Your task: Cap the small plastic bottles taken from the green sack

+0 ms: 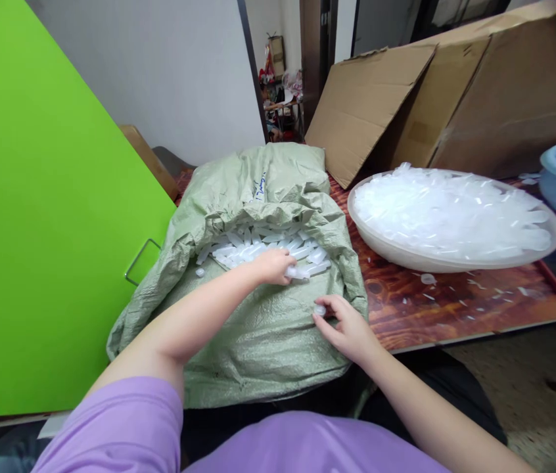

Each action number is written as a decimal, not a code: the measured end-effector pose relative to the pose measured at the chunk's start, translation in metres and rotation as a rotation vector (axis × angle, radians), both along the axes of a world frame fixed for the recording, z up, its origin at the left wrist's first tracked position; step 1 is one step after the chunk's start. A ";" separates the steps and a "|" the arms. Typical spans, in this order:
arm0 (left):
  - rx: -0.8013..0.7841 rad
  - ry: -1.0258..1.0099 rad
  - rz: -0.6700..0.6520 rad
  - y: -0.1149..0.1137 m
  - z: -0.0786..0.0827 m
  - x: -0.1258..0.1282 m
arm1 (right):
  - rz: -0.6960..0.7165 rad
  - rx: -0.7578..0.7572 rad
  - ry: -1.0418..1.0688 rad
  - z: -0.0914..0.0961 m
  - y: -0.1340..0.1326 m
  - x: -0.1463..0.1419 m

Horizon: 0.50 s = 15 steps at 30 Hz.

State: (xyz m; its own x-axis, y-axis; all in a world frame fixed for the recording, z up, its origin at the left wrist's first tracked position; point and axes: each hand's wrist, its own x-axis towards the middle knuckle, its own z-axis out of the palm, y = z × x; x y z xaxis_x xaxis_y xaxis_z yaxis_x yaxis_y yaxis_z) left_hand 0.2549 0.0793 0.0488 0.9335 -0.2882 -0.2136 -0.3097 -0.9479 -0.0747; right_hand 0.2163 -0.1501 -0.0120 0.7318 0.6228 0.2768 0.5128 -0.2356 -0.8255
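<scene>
Right hand (344,325): fingers clamped on a small round piece (320,309), over the near part of the green sack (253,348). Left hand (273,266): fingers curled at the white pieces (238,253) by the sack's mouth; cannot tell whether they grip one. Progress judged partial: the basin (379,243) at right on the desk (396,322) holds a pale heap (450,210); many white pieces remain loose at the sack.

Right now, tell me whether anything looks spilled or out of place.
Yes: whitish scraps and a round translucent piece lie loose on the table near the bowl. They look spilled, as most pale pieces sit in the bowl or open sack.
</scene>
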 end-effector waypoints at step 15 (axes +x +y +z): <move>-0.599 0.019 0.490 -0.039 0.020 -0.129 | 0.195 0.219 -0.188 0.028 -0.008 -0.012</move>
State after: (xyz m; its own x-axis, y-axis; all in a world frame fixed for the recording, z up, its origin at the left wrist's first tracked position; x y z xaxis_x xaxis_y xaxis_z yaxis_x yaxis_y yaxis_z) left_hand 0.1260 0.0405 0.0692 0.9819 0.0851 -0.1691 0.1592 -0.8541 0.4952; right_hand 0.2042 -0.1584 0.0163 0.5281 0.6571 0.5378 0.6788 0.0539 -0.7323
